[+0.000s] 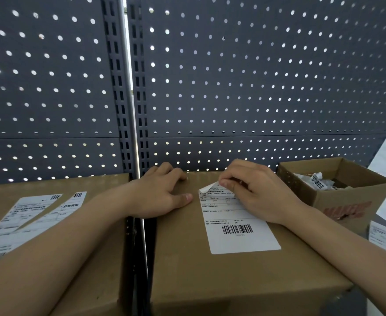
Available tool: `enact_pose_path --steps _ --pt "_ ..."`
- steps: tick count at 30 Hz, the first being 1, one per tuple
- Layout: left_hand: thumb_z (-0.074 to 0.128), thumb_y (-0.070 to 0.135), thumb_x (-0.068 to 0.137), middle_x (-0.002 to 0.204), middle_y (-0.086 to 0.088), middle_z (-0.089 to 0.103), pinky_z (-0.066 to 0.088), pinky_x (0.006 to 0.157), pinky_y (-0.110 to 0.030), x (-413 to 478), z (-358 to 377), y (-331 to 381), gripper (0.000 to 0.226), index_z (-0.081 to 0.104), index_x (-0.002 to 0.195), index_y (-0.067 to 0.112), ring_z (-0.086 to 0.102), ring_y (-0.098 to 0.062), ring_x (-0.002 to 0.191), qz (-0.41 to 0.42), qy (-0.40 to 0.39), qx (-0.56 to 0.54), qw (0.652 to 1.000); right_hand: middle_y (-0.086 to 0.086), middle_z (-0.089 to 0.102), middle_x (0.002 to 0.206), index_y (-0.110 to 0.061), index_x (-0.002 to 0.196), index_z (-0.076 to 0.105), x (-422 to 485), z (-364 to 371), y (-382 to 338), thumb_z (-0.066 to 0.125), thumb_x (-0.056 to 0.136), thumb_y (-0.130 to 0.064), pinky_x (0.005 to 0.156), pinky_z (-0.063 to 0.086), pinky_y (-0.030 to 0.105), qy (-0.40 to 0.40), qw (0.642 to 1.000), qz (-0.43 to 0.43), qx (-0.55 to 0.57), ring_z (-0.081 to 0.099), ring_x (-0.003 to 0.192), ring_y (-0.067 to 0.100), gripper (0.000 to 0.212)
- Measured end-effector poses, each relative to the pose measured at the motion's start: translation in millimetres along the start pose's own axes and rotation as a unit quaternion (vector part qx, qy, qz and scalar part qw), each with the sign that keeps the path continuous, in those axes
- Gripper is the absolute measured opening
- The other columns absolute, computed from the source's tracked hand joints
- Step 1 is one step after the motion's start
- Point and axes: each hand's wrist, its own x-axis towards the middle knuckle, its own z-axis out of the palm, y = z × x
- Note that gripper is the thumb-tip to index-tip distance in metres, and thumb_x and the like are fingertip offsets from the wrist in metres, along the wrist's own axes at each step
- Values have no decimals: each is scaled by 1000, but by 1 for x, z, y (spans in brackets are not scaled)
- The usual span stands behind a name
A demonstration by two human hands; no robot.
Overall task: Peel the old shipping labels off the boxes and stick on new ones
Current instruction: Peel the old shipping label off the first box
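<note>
The label (pixel 237 226) lies on top of the middle box (pixel 233 281), white, with a barcode near its lower end and rows of small Chinese print above it. The digits under the barcode are too small to read. Its far left corner is lifted and curled back off the cardboard, and the right hand (pixel 258 192) pinches that corner between thumb and fingertips, covering the label's far right part. The left hand (pixel 162 192) rests on the far left part of the middle box, fingers spread and relaxed, holding nothing. There are three boxes in all. The left box (pixel 101 185), just left of the middle box, carries two labels (pixel 28 208), each with a small barcode at its far end; one shows the bold characters 业务类型, and the left forearm hides their near ends. Right of the middle box stands an open box (pixel 338 195) holding crumpled labels (pixel 317 181), too tangled to count, with blurred red print on its side. A printed sheet (pixel 385 238) is cut off by the right edge. A dark pegboard (pixel 256 87) rises behind the middle box.
</note>
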Motion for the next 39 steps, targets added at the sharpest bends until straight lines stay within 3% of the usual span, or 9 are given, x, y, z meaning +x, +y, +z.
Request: enact_pose_path --steps 24,32,39 --pt "44 57 95 139 11 33 28 113 -38 -1 0 2 56 33 144 30 27 -15 135 -5 0 6 1000 -15 56 92 -28 95 64 -2 -2 -1 51 100 -28 64 50 40 56 997 -45 -4 56 75 11 14" --pt "33 62 95 142 14 33 38 106 -43 -6 1 12 58 30 145 32 31 -11 137 -11 24 78 997 -17 57 93 -24 95 65 -2 -4 -3 49 99 -30 65 50 41 89 995 -46 4 56 76 10 17" --pt "28 69 91 147 11 32 38 107 -43 -7 4 16 69 27 148 31 22 -11 142 -16 31 113 993 -17 56 91 -23 95 64 -2 -7 -7 50 98 -28 64 50 43 111 992 -51 11 57 77 13 16"
